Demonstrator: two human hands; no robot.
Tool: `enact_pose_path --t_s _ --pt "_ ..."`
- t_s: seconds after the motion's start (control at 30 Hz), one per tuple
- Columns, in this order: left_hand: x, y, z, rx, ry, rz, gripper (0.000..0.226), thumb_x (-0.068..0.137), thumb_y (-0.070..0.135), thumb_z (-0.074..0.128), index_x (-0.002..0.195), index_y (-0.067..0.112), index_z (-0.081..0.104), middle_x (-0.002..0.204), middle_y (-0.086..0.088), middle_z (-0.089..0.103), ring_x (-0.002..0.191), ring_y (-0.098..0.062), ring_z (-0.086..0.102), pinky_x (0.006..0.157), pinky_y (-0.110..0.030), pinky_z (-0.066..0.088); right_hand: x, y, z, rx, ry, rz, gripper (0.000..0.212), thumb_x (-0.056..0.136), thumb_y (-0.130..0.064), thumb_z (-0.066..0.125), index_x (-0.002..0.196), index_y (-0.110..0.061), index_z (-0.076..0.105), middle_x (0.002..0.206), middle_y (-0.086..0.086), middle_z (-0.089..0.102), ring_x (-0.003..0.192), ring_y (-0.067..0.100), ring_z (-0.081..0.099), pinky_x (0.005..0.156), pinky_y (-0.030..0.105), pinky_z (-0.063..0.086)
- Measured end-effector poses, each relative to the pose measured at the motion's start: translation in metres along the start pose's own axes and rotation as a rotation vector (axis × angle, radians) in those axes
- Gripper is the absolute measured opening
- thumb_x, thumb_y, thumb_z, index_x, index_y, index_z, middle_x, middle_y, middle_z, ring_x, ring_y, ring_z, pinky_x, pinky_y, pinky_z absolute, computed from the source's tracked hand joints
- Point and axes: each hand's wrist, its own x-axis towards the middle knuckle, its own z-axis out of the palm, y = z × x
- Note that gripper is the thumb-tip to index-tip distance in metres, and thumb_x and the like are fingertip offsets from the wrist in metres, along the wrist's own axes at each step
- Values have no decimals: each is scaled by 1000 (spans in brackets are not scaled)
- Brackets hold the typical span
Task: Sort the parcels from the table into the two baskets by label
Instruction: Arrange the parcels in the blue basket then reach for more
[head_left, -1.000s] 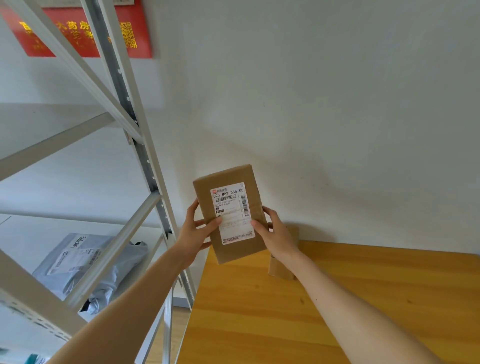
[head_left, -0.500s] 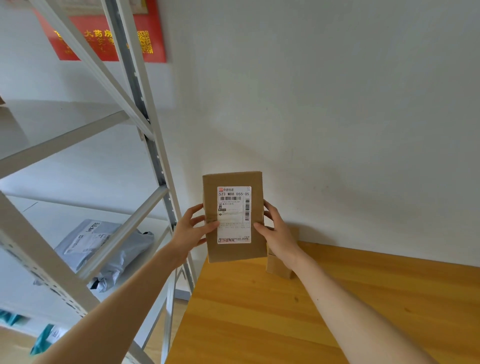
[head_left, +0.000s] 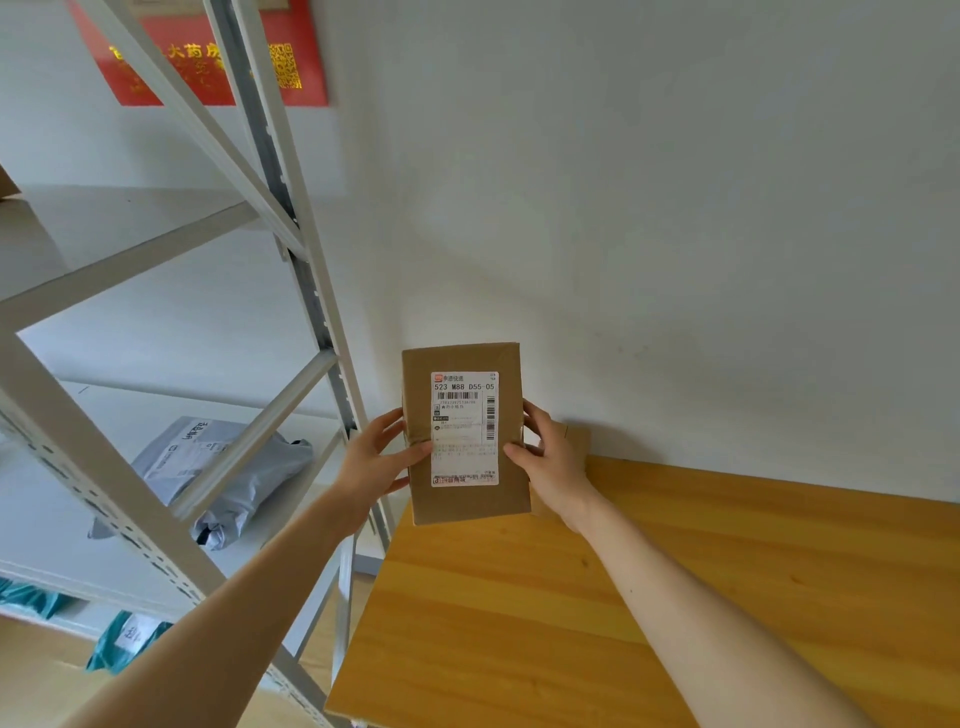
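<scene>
I hold a brown cardboard parcel (head_left: 464, 499) upright above the far left corner of the wooden table (head_left: 597, 613), its white shipping label (head_left: 464, 428) facing me. My left hand (head_left: 374, 460) grips its left edge, thumb across the front. My right hand (head_left: 550, 457) grips its right edge, thumb on the label's side. A second small cardboard box (head_left: 577, 441) stands on the table against the wall, mostly hidden behind my right hand. No basket is in view.
A white metal shelving rack (head_left: 291, 249) stands to the left of the table. A grey poly mailer (head_left: 208, 467) lies on its middle shelf, teal bags (head_left: 119, 644) lower down. A red sign (head_left: 208, 57) hangs on the white wall.
The parcel has turned from tilted to upright and square to me. The view has shifted a little, so the rack sits further right in frame.
</scene>
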Motion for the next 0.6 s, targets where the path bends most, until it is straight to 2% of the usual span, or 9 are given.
enact_pose_path --t_s 0.07,0.17,0.27,0.4,0.53,0.6 --pt "2 1 -1 9 -16 -2 65 80 25 75 138 29 45 139 5 53 116 -25 59 92 -49 53 -4 -3 -1 11 18 11 57 98 -11 53 147 -29 31 146 -4 41 122 16 50 103 49 46" --pt "4 1 -3 9 -50 -10 68 79 26 76 139 29 45 139 5 53 117 -25 59 93 -49 53 -11 -6 2 22 67 17 58 97 -9 54 147 -27 32 144 -3 43 118 13 50 101 42 48" --pt "6 2 -4 29 -97 -10 69 80 26 76 141 29 43 140 6 52 118 -24 58 90 -44 54 -21 -8 6 12 130 20 57 96 -7 55 146 -26 35 136 -7 45 116 14 51 94 31 50" --pt "5 0 2 32 -194 2 67 82 23 74 141 29 43 141 7 50 116 -20 58 78 -32 54 -41 -7 9 22 228 45 53 96 -5 55 140 -29 40 124 -13 49 121 14 51 102 35 47" --pt "0 -8 17 55 -331 -10 69 84 20 74 144 27 40 144 9 47 121 -19 55 83 -34 52 -75 2 7 45 328 106 50 97 -5 53 140 -27 39 116 -19 50 103 6 56 83 17 48" --pt "-4 -13 31 65 -399 -11 70 83 21 75 143 28 40 144 9 47 123 -19 54 85 -35 52 -93 8 2 40 395 138 51 98 -7 53 142 -27 37 120 -16 50 100 4 57 79 16 47"
